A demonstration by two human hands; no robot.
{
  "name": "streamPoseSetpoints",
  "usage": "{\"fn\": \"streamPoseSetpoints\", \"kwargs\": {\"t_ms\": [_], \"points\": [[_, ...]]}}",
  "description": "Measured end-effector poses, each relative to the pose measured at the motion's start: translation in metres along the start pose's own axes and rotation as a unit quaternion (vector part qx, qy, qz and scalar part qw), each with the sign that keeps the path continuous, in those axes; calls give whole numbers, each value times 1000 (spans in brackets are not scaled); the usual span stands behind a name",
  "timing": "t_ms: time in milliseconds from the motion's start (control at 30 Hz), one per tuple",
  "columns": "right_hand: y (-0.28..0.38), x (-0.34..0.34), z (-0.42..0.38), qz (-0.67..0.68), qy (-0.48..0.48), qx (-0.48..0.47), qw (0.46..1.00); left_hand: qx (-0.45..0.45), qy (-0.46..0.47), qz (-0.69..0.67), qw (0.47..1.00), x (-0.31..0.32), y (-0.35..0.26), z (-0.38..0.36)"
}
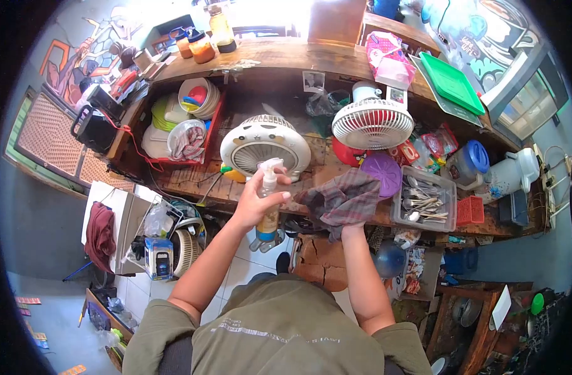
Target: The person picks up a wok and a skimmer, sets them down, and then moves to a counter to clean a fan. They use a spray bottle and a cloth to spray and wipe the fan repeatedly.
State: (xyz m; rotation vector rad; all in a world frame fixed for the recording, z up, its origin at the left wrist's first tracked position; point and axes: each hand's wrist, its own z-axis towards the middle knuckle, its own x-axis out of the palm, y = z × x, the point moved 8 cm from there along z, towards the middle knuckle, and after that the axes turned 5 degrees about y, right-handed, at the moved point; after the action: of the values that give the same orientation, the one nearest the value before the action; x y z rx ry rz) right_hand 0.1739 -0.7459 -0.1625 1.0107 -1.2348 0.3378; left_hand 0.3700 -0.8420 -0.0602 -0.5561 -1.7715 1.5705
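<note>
My left hand is wrapped round a clear spray bottle with a white nozzle and a yellow-and-blue label. The bottle stands upright in the grip, in front of a white fan with a cartoon animal face on its casing. A dark plaid cloth hangs over my right hand, which grips it from below; most of the fingers are hidden by the fabric. Beyond the cloth stands a second white fan, its round grille facing me. A purple lid lies just right of the cloth.
On the wooden counter's right, a clear bin holds several spoons and forks, beside a red basket and a blue-lidded container. To the left, a red crate holds bowls. A cardboard piece lies below the counter.
</note>
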Motion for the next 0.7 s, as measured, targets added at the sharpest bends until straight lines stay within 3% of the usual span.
{"fn": "streamPoseSetpoints", "kwargs": {"t_ms": [67,133,167,200,233,267,333,367,433,467,533,567,633,700], "points": [[-6,-15,6,-18,-43,0,999,-2,-12,-2,1000,0,-2,12],[-13,-29,21,-64,16,-32,997,-3,-35,25,999,-10,8,24],[-13,-23,24,-65,15,-33,997,14,-60,131,989,-19,11,31],[-14,-6,30,-59,80,-38,994,32,-85,237,967,-26,12,36],[-15,11,31,-53,145,-42,987,6,-101,250,963,-31,16,40],[-17,16,30,-54,142,-44,987,4,-98,249,963,-32,17,42],[-25,12,31,-27,43,-11,999,38,-101,316,943,-30,10,47],[-20,36,30,-31,123,-12,992,38,-97,316,943,-31,10,49],[-21,40,34,-54,142,-24,988,210,-104,394,889,-19,-17,43],[-21,43,35,-76,164,-33,983,210,-102,394,889,-19,-20,45],[-26,39,37,-56,140,-22,988,117,-55,312,941,-20,-11,50],[-28,35,39,-36,120,-14,992,116,-55,312,941,-20,-16,50],[-30,35,38,-55,111,-12,992,32,-61,367,928,-25,-10,54],[-30,34,38,-74,100,-10,992,79,-74,346,932,-23,-14,55]]}}
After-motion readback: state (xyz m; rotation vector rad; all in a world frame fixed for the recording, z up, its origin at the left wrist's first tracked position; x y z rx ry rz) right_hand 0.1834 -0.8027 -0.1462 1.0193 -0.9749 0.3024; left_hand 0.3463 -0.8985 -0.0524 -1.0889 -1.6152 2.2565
